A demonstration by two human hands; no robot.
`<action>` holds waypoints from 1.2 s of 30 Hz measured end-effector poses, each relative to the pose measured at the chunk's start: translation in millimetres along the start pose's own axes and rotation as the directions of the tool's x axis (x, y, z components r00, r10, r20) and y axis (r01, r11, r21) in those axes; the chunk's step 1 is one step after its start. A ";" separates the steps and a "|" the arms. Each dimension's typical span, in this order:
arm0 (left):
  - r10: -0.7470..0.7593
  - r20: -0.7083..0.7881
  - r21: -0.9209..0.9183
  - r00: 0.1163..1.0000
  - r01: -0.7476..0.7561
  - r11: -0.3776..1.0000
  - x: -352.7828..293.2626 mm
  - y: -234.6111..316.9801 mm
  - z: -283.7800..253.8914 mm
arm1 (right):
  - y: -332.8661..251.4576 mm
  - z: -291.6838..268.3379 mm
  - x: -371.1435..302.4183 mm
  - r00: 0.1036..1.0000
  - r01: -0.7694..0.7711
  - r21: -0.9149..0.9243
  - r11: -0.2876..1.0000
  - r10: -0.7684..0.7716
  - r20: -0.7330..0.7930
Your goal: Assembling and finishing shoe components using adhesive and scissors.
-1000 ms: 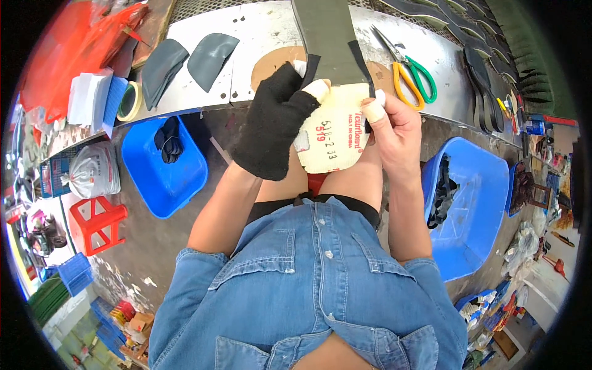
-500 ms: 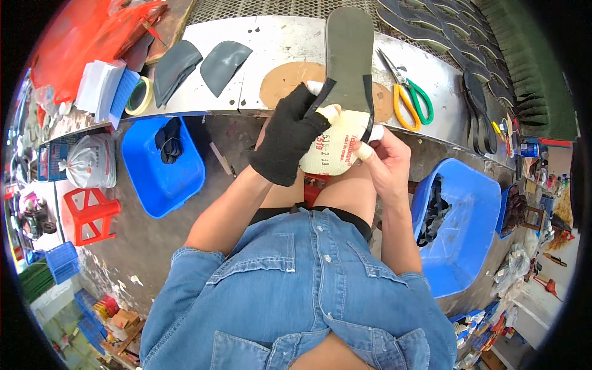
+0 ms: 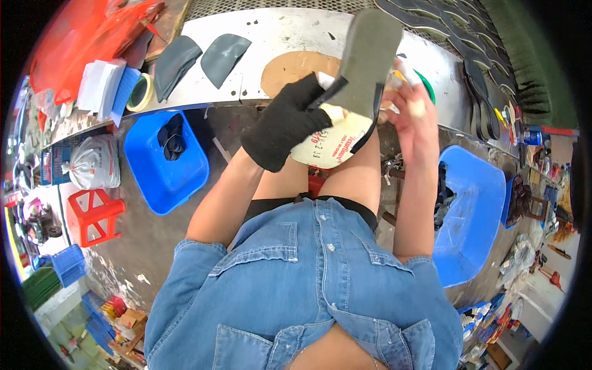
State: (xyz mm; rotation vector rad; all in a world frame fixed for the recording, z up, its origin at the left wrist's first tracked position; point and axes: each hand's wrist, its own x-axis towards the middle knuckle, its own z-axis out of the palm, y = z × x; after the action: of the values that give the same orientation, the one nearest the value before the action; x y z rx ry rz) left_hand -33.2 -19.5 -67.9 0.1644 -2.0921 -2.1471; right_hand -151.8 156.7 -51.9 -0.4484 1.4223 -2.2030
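My left hand (image 3: 288, 120), in a black fingerless glove, grips a shoe insole (image 3: 370, 55) by its left edge. The insole is dark olive, with a pale yellow printed end (image 3: 330, 145) pointing toward me. A black strip (image 3: 368, 132) runs along its right edge, and another black piece shows beside my left fingers. Close to that right edge is my right hand (image 3: 412, 111), bare with pale wraps on its fingertips. Motion smears its fingers, so whether they touch the strip is unclear. Behind it, the scissors' green handle (image 3: 427, 86) partly shows on the bench.
Two dark grey curved pieces (image 3: 225, 58) and a tape roll (image 3: 140, 92) lie on the metal bench (image 3: 271, 31). More dark soles (image 3: 478, 102) sit at the right. Blue tubs stand below on the left (image 3: 200, 191) and right (image 3: 475, 246). A red stool (image 3: 95, 216) is farther left.
My right hand has left its pinch at the insole's lower right edge and moved up and right, over the scissors. The insole's far end has tilted to the right in my left hand.
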 end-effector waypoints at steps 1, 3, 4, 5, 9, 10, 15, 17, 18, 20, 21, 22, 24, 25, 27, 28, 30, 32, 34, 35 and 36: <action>0.002 0.009 -0.007 1.000 -0.002 1.000 0.9 0.9 3.0 | -0.1 -1.7 10.6 1.000 -0.007 -0.136 0.991 0.008 0.005; -0.086 0.193 0.035 0.977 0.080 0.996 -2.3 6.6 6.2 | -0.8 -2.7 13.4 1.000 -0.015 -0.279 0.960 0.017 0.005; -0.053 0.256 -0.065 0.965 0.072 0.995 -3.5 10.9 5.8 | 0.2 -3.0 13.4 1.000 -0.001 -0.165 0.986 -0.001 -0.010; -0.114 0.305 -0.094 0.945 0.149 0.984 -8.5 13.8 -5.2 | 2.7 -2.3 14.0 1.000 0.013 -0.044 0.999 -0.014 -0.020; -0.216 0.101 0.085 0.971 0.208 0.975 -26.2 16.5 -17.4 | 17.6 -7.0 16.6 0.989 0.059 0.061 0.996 -0.050 -0.140; -0.167 0.075 0.097 0.983 0.160 0.982 -26.8 22.9 -15.6 | 20.1 -1.9 18.1 0.986 0.082 0.098 0.992 -0.066 -0.153; 0.112 -0.119 0.234 0.987 -0.082 0.969 -39.6 -15.3 -35.0 | 20.4 -5.8 22.2 0.988 0.111 0.112 0.988 -0.097 -0.123; 0.305 -0.085 0.417 0.949 -0.245 0.876 -34.8 -12.8 -38.5 | 25.4 -6.0 24.8 0.984 0.104 0.109 0.989 -0.087 -0.156; 0.069 -0.067 0.178 0.995 -0.056 0.982 -29.0 9.2 -32.6 | 28.0 -5.6 25.1 0.985 0.100 0.110 0.989 -0.083 -0.148; -0.014 -0.026 -0.042 1.000 0.013 0.999 -21.7 15.7 -25.5 | 34.4 1.7 24.8 0.981 0.098 0.144 0.985 -0.071 -0.183; 0.021 -0.042 0.017 0.999 -0.020 1.000 -23.1 12.5 -27.0 | 36.0 -2.6 25.6 0.986 0.090 0.102 0.991 -0.074 -0.148; 0.031 -0.055 0.084 0.998 -0.027 0.996 -24.2 8.1 -30.9 | 33.7 -4.6 25.8 0.992 0.057 0.149 0.987 -0.039 -0.119; 0.061 -0.066 0.225 0.996 -0.045 0.973 -24.4 3.2 -38.3 | 22.2 -7.6 22.3 0.996 0.011 0.195 0.981 0.007 -0.089; 0.079 -0.063 0.297 0.995 -0.057 0.953 -24.2 2.5 -40.6 | 14.6 -9.9 20.0 0.996 -0.002 0.192 0.981 0.020 -0.089; 0.378 -0.076 0.560 0.923 -0.274 0.782 -25.7 -0.7 -58.0 | 6.2 -17.5 20.2 0.983 0.134 0.012 0.991 -0.132 -0.128; 0.369 -0.182 0.532 0.912 -0.224 0.816 -23.9 -0.2 -66.1 | -3.2 -21.3 19.5 0.964 0.249 -0.101 0.963 -0.257 -0.071; 0.248 -0.408 0.333 0.879 -0.109 0.937 -16.9 -14.9 -84.6 | -27.4 -24.1 16.7 0.905 0.423 -0.172 0.890 -0.424 0.030; 0.287 -0.580 0.518 0.762 0.073 0.852 -17.4 -25.0 -115.2 | -13.8 -20.5 16.9 0.870 0.473 -0.375 0.797 -0.491 0.051; 0.606 -0.491 0.869 0.626 0.301 0.393 -4.3 -58.9 -165.6 | 3.7 0.6 21.1 0.789 0.571 -0.586 0.575 -0.581 0.200; 0.505 -0.529 0.848 0.682 0.441 0.293 3.3 -63.4 -173.9 | 23.0 -7.3 26.2 0.760 0.610 -0.649 0.455 -0.569 0.315; 0.490 -0.557 0.828 0.671 0.491 0.269 6.1 -66.3 -177.1 | 26.4 -0.9 26.1 0.745 0.607 -0.766 0.212 -0.487 0.456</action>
State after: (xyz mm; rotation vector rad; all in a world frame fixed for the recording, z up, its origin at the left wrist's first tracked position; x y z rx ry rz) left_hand -9.8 -193.3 -138.9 0.9820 -2.3392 -0.1240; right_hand -168.3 133.7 -76.0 -1.6769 2.6162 -1.4983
